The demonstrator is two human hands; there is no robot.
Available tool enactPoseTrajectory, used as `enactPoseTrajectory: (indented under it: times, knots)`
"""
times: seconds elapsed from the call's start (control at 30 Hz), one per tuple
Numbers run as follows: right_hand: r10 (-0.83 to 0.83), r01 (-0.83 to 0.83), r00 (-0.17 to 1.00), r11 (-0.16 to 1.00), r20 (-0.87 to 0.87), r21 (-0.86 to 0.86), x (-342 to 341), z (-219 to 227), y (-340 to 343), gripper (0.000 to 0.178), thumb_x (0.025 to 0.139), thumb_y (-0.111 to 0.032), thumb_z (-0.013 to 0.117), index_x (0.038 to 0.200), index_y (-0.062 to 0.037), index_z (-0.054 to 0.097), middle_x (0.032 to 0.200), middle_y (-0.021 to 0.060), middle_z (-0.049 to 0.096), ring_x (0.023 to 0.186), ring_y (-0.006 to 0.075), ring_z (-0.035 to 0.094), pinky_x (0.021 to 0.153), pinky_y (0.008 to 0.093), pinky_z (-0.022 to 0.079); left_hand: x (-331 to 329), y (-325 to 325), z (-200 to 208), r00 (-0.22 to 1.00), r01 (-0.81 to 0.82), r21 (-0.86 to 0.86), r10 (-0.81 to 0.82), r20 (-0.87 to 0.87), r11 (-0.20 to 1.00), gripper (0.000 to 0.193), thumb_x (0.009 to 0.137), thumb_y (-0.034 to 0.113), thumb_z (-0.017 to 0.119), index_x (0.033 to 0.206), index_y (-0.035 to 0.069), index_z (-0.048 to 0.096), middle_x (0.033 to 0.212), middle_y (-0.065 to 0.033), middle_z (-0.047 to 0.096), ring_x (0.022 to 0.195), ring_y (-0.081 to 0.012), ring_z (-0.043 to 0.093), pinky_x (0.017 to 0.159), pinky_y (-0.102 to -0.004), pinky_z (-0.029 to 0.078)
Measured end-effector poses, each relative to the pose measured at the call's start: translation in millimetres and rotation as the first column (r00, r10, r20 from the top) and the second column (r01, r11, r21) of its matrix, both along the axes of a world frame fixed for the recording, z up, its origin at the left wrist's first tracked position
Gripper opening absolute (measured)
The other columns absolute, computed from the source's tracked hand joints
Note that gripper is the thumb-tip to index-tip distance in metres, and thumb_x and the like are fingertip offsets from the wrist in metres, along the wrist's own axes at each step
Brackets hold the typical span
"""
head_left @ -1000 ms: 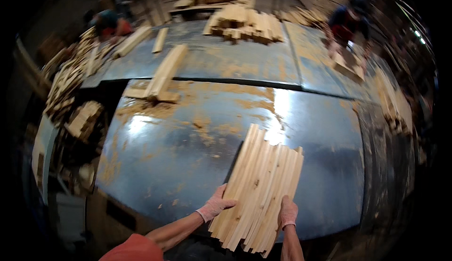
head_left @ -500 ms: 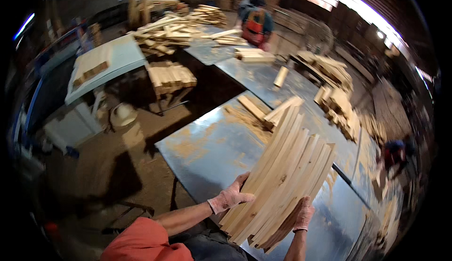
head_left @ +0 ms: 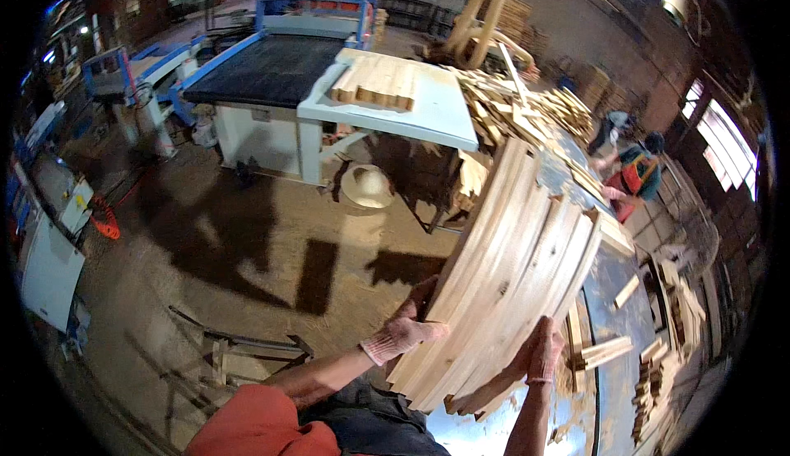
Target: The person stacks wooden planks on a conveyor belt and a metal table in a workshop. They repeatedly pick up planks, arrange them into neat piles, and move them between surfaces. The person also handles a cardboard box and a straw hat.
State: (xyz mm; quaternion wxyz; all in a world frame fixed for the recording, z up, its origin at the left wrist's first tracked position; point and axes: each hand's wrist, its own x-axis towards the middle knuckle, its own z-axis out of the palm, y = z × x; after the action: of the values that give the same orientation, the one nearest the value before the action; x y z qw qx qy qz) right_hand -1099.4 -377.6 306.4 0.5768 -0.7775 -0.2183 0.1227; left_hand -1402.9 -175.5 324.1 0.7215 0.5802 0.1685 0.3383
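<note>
Both hands grip the wooden slats at either side, long axis slanting from near left to far right.

A metal worktable spreads below and to the right of the person's right hand. On it, sawdust lies near that hand, a few stacked boards sit just to its right, a single short board rests farther ahead, and a board pile lies well to the right. Well ahead of the left hand, a pale table bears a tidy board stack. Left of that hand, the brown floor carries a dark frame; farther ahead on it rests a pale round object.
</note>
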Motion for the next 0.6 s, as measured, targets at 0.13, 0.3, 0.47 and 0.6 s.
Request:
enactPoseTrajectory:
  times: [0.13,0.3,0.47,0.6]
  knots:
    - [0.175,-0.175,0.985,0.984,0.001,0.023,-13,5,138,0.047,0.097,-0.044,0.07,0.1,0.0036,0.072,0.085,0.0018,0.068,0.078,0.0118,0.057,0.068,0.033,0.047,-41,61,-7,0.972,-0.192,-0.027,0.194,0.134,0.981,0.092,0.083,0.005,0.078,0.163,0.007,0.033,0.158,-0.0078,0.046,0.144,-0.0211,0.044,0.123,-0.0384,0.034]
    - [0.368,-0.351,0.918,0.927,-0.148,0.13,-37,3,290,0.049,0.093,-0.038,0.076,0.107,0.0087,0.071,0.094,0.0095,0.074,0.087,0.0182,0.066,0.079,0.0348,0.053,-73,134,-10,0.918,-0.393,-0.144,0.397,0.001,0.908,0.09,0.082,0.006,0.079,0.161,0.004,0.036,0.151,-0.0086,0.053,0.135,-0.0194,0.051,0.115,-0.0379,0.043]
    - [0.532,-0.529,0.839,0.847,-0.11,0.057,-34,1,454,0.041,0.094,-0.037,0.08,0.098,0.0027,0.071,0.078,0.0028,0.07,0.068,0.0108,0.061,0.06,0.0305,0.049,-71,254,-27,0.811,-0.562,-0.221,0.583,0.04,0.797,0.064,0.085,0.003,0.077,0.147,0.005,0.058,0.122,-0.0047,0.071,0.102,-0.0145,0.066,0.095,-0.0347,0.054]
    - [0.576,-0.593,0.805,0.792,-0.143,-0.145,-60,39,555,0.048,0.091,-0.046,0.082,0.093,0.0014,0.075,0.072,0.0063,0.07,0.065,0.0129,0.063,0.06,0.0332,0.051,-81,336,-16,0.79,-0.613,-0.167,0.603,-0.114,0.772,0.071,0.08,0.013,0.074,0.149,0.008,0.056,0.128,-0.003,0.066,0.113,-0.0156,0.061,0.098,-0.035,0.052]
